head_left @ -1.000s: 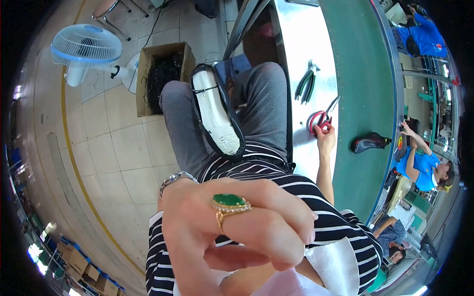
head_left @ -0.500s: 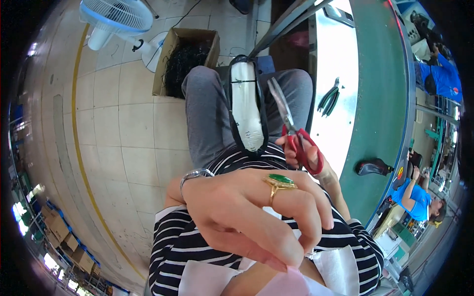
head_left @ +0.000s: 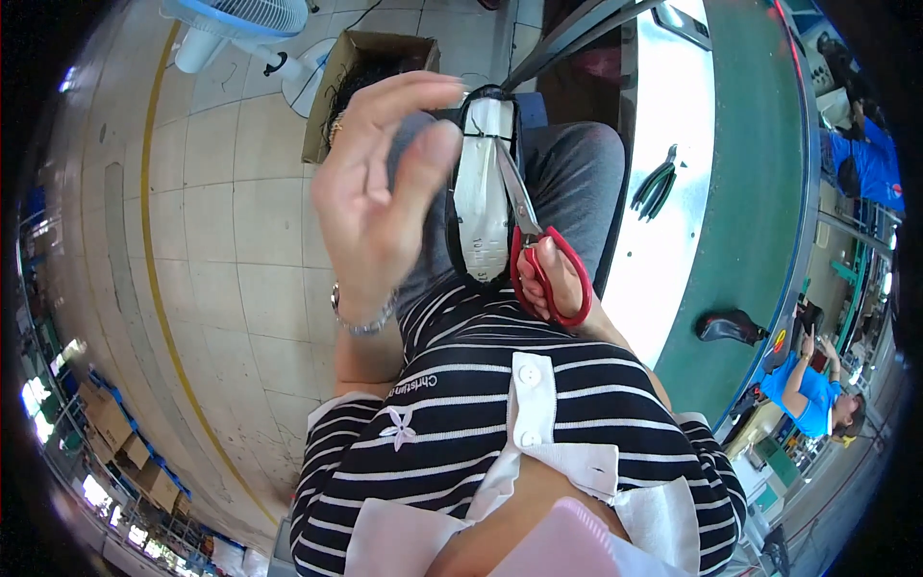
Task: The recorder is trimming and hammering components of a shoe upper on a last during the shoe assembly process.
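Observation:
A shoe upper on a last (head_left: 483, 207), black at the rim and whitish on its upturned bottom, lies lengthwise between my knees. A thin black cord (head_left: 484, 136) crosses it near the far end. My right hand (head_left: 553, 279) grips red-handled scissors (head_left: 523, 213) by their loops. Their blades slant across the shoe's right side, the tips close to the cord; whether they touch it I cannot tell. To the left of the shoe my left hand (head_left: 380, 197) is raised, slightly blurred, its fingers and thumb apart and nothing visible in them.
Green-handled pliers (head_left: 656, 190) lie on the white bench strip at right. Behind them, a black shoe (head_left: 728, 326) rests on the green belt (head_left: 745, 221). A cardboard box (head_left: 320, 115) with black scraps and a fan (head_left: 240, 19) stand ahead left. Co-workers (head_left: 812, 389) are beyond the belt.
My left hand has swung from close in front of my chest forward to the shoe's left side, fingers spreading. The scissors have moved left and now reach over the shoe.

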